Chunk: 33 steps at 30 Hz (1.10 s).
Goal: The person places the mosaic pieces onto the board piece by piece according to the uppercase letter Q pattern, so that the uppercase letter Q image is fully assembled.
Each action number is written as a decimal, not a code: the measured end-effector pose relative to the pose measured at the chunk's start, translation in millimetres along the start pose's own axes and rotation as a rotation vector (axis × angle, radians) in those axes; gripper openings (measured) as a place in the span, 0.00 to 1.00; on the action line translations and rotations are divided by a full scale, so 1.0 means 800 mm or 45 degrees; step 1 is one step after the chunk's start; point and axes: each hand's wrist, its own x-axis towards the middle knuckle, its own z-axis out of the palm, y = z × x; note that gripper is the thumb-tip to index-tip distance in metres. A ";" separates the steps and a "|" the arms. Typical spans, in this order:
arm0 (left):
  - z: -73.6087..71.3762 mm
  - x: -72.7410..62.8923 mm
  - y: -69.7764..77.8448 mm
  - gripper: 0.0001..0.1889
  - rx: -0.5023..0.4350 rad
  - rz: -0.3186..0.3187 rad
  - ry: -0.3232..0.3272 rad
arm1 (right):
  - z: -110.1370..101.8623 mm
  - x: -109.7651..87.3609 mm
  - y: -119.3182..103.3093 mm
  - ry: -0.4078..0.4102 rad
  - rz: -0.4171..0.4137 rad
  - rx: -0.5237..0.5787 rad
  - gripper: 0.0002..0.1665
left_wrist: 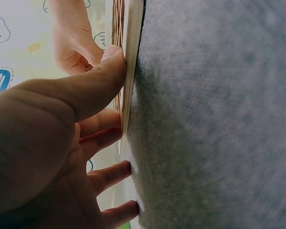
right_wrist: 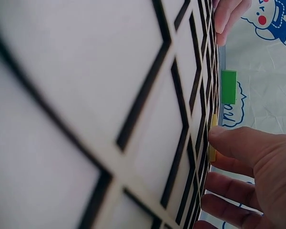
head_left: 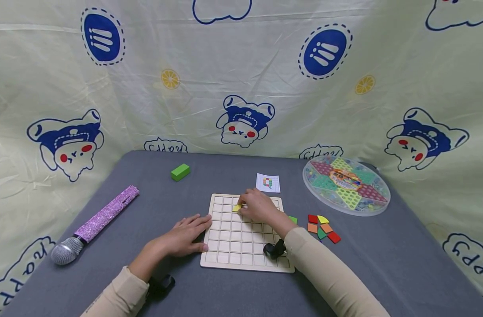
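A wooden grid board (head_left: 229, 257) lies on the grey table, its square cells marked off by raised strips. Near the board's far edge my right hand (head_left: 259, 208) pinches a yellow tile (head_left: 236, 208) between thumb and finger. In the right wrist view the yellow tile (right_wrist: 212, 150) sits at the grid surface under the thumb. My left hand (head_left: 188, 237) rests at the board's left edge with fingers spread; its thumb (left_wrist: 102, 78) touches the rim in the left wrist view. Behind the board lies a small printed pattern card (head_left: 268, 186).
Right of the board lie several loose tiles, including a red tile (head_left: 334, 237) and a yellow one (head_left: 322, 219). A round clear game box (head_left: 346, 207) stands at the back right. A green block (head_left: 180, 172) and a glittery microphone (head_left: 107, 212) are at the left.
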 end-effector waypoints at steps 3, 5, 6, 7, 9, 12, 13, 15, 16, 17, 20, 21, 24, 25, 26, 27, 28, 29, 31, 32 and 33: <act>0.000 0.000 -0.001 0.36 0.000 -0.001 -0.002 | 0.001 0.000 0.001 0.002 0.000 -0.006 0.12; 0.001 0.000 -0.002 0.36 0.001 -0.003 -0.004 | 0.001 -0.001 0.001 0.004 0.001 -0.005 0.12; 0.001 0.001 -0.002 0.36 0.000 -0.003 -0.005 | 0.001 -0.001 0.001 0.004 0.002 -0.003 0.12; 0.001 0.000 -0.002 0.36 0.001 -0.002 -0.006 | 0.001 -0.001 0.002 0.005 0.000 -0.003 0.13; 0.001 0.000 -0.002 0.36 -0.002 -0.001 -0.008 | 0.001 -0.003 0.003 0.007 -0.007 0.013 0.13; 0.001 -0.001 -0.003 0.36 -0.006 0.000 -0.008 | -0.001 -0.006 0.007 0.012 -0.015 0.032 0.14; 0.001 -0.001 -0.003 0.37 -0.006 0.000 -0.007 | -0.003 -0.009 0.008 0.011 -0.013 0.041 0.14; 0.002 -0.001 -0.003 0.37 -0.007 0.002 -0.005 | -0.007 -0.015 0.013 0.016 -0.004 0.060 0.15; 0.002 -0.001 -0.003 0.37 -0.008 0.002 -0.004 | -0.009 -0.018 0.016 0.018 0.004 0.065 0.15; 0.002 -0.002 -0.003 0.37 -0.007 0.001 -0.002 | -0.012 -0.022 0.019 0.021 0.015 0.071 0.16; 0.001 -0.002 -0.003 0.37 -0.011 -0.002 0.004 | -0.021 -0.037 0.031 0.047 0.041 0.083 0.16; 0.001 -0.002 -0.003 0.37 -0.011 -0.004 0.005 | -0.023 -0.042 0.036 0.058 0.056 0.082 0.17; 0.000 -0.002 -0.003 0.37 -0.008 -0.006 0.006 | -0.030 -0.059 0.051 0.087 0.097 0.068 0.17; 0.000 -0.002 -0.003 0.37 -0.005 -0.006 0.006 | -0.031 -0.065 0.056 0.096 0.109 0.063 0.17; 0.000 -0.002 -0.002 0.37 -0.003 -0.006 0.006 | -0.032 -0.071 0.062 0.105 0.119 0.050 0.17; 0.000 -0.002 -0.002 0.37 -0.002 -0.007 0.005 | -0.033 -0.077 0.067 0.116 0.127 0.045 0.18; 0.000 -0.002 -0.002 0.36 -0.001 -0.008 0.004 | -0.034 -0.084 0.073 0.126 0.128 0.034 0.18; 0.000 -0.002 -0.002 0.36 -0.001 -0.009 0.004 | -0.035 -0.090 0.078 0.136 0.127 0.028 0.18; 0.000 -0.002 -0.002 0.36 0.000 -0.010 0.004 | -0.037 -0.103 0.087 0.154 0.133 0.024 0.18; 0.000 -0.002 -0.002 0.36 0.001 -0.011 0.004 | -0.038 -0.109 0.092 0.158 0.137 0.020 0.18; 0.000 -0.002 -0.002 0.36 0.002 -0.010 0.004 | -0.039 -0.115 0.096 0.166 0.141 0.020 0.18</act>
